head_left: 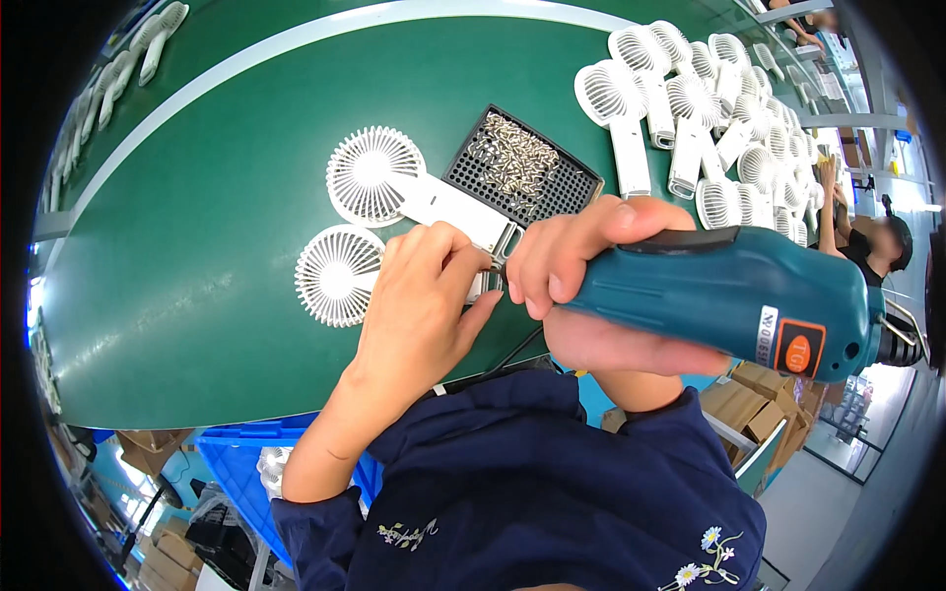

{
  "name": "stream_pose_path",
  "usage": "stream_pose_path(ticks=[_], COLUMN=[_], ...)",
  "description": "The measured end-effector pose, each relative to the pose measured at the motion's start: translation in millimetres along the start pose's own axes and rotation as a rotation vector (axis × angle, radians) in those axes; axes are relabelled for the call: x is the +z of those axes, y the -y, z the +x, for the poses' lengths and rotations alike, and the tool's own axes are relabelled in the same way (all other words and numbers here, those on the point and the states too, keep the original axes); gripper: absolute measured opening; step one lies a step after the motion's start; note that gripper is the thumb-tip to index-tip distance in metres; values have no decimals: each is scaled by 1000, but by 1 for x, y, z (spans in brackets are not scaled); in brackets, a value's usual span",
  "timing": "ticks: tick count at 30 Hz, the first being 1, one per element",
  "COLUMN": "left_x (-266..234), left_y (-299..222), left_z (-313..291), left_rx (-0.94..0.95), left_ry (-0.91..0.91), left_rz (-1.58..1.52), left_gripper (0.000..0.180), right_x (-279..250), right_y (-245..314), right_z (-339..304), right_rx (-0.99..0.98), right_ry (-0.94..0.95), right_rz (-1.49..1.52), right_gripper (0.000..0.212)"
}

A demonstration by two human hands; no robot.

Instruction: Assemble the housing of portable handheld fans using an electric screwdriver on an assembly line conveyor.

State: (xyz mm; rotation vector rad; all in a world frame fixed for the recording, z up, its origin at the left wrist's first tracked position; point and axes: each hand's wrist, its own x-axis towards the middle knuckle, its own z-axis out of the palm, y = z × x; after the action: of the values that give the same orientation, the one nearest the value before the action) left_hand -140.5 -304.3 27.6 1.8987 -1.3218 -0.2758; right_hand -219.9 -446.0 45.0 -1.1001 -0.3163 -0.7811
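My right hand [601,286] is wrapped round a teal electric screwdriver [690,295], its tip pointing left toward my left hand. The fingers of my left hand [419,291] are bent and drawn together beside that tip; whatever they pinch is too small or hidden to make out. Under the left hand lies a white handheld fan [338,276], its handle mostly covered. A second white handheld fan [374,175] lies just beyond, its handle slanting toward the screwdriver tip. Behind both hands sits a black perforated tray [581,187] heaped with small metal screws [512,158].
Many white handheld fans [690,98] are piled at the far right of the green table [217,246], and more fans [118,79] line the far left. A blue crate [236,458] stands below the near edge. Cardboard boxes [749,404] are at lower right; another person [872,241] sits beyond.
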Motion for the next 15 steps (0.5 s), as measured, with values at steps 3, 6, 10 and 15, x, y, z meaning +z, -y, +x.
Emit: stream_pose_path(ticks=[3, 6, 10, 15], left_x=[3, 4, 4, 5], left_y=[2, 3, 3, 3], left_z=[-1, -2, -1, 0], left_rx=[-5, -12, -27, -56], left_ry=[0, 7, 3, 9], left_rz=[-10, -28, -70, -82], left_gripper=[31, 32, 32, 32], right_x=[-3, -6, -10, -15], right_y=[1, 3, 7, 13], right_z=[0, 2, 4, 8], right_rx=[65, 39, 2, -46], right_ry=[32, 11, -16, -49], right_rz=[-36, -22, 0, 24], right_gripper=[97, 96, 95, 94])
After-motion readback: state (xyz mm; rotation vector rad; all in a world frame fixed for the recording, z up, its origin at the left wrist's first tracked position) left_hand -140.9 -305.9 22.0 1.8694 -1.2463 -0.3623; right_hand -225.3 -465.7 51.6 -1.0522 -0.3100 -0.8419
